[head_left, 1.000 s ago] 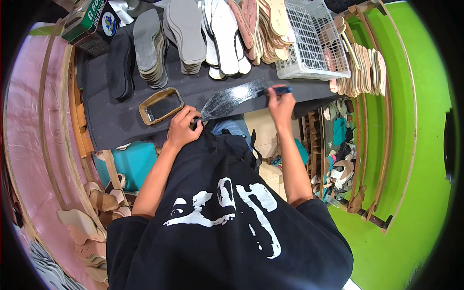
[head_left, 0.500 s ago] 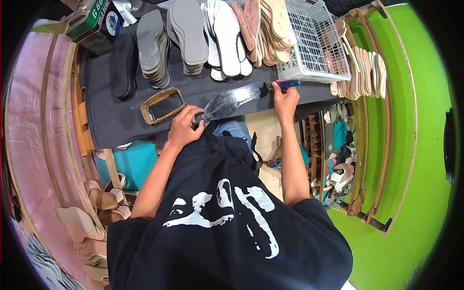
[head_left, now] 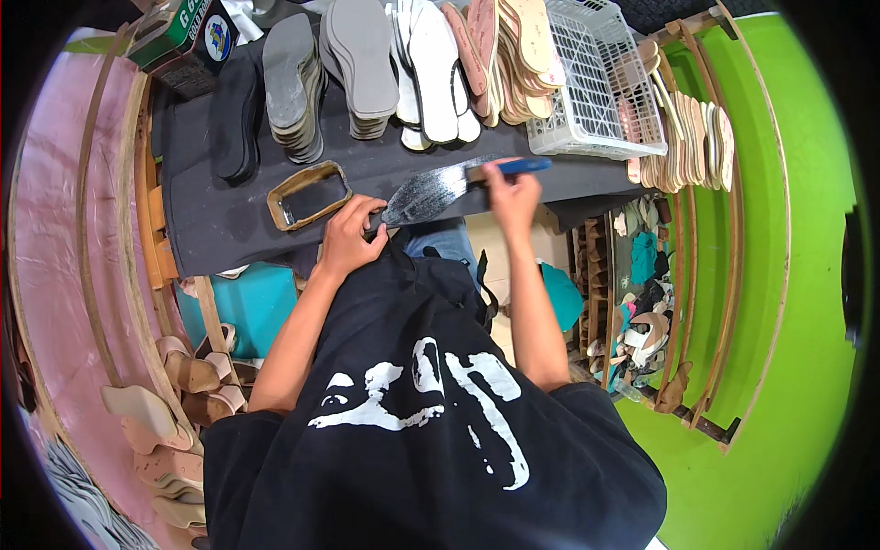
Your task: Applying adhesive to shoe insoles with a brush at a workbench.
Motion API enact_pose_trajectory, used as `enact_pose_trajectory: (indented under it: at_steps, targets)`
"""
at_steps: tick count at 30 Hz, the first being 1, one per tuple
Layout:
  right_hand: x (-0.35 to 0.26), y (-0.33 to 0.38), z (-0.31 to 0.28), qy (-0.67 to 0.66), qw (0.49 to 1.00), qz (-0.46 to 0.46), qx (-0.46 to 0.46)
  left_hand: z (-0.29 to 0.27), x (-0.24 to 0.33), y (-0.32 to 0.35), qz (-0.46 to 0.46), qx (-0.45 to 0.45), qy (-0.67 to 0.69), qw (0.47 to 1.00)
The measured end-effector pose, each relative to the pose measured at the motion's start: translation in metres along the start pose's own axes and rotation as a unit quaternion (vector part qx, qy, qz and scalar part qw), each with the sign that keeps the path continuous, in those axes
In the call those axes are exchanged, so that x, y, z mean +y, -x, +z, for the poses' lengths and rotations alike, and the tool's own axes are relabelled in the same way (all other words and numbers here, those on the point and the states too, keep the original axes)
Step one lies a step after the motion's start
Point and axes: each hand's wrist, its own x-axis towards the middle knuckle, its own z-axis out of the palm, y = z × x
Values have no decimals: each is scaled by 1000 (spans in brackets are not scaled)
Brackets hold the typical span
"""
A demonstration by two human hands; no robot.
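A dark shoe sole point(head_left: 423, 196) with a wet, glossy upper face lies near the front edge of the table. My left hand point(head_left: 350, 240) pinches its left end between thumb and fingers. In my right hand point(head_left: 513, 203) is a blue-handled brush point(head_left: 526, 166), held over the right part of the sole; its bristle end rests at or just above the surface. Left of the sole stands an open, rounded rectangular container point(head_left: 279, 217) with a brown, crusted rim, close to my left fingers.
Stacks of black soles point(head_left: 235, 124), grey soles point(head_left: 290, 78), white soles point(head_left: 433, 78) and tan soles point(head_left: 527, 46) line the back of the dark-covered table point(head_left: 197, 234). A white plastic basket point(head_left: 596, 147) stands at the right, a green tin point(head_left: 183, 46) at the back left.
My right hand has moved left with the brush, from the sole's right end toward its middle. My left hand keeps its hold at the left end.
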Motion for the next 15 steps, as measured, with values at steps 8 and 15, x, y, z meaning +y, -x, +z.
enact_pose_trajectory:
  at_steps: [8,15]
  targets:
    - [-21,21,24,110,953,-278,-42,1,1,0,3,5,-21,1000]
    - [-42,55,38,9,971,-108,-212,2,1,0,10,5,-25,1000]
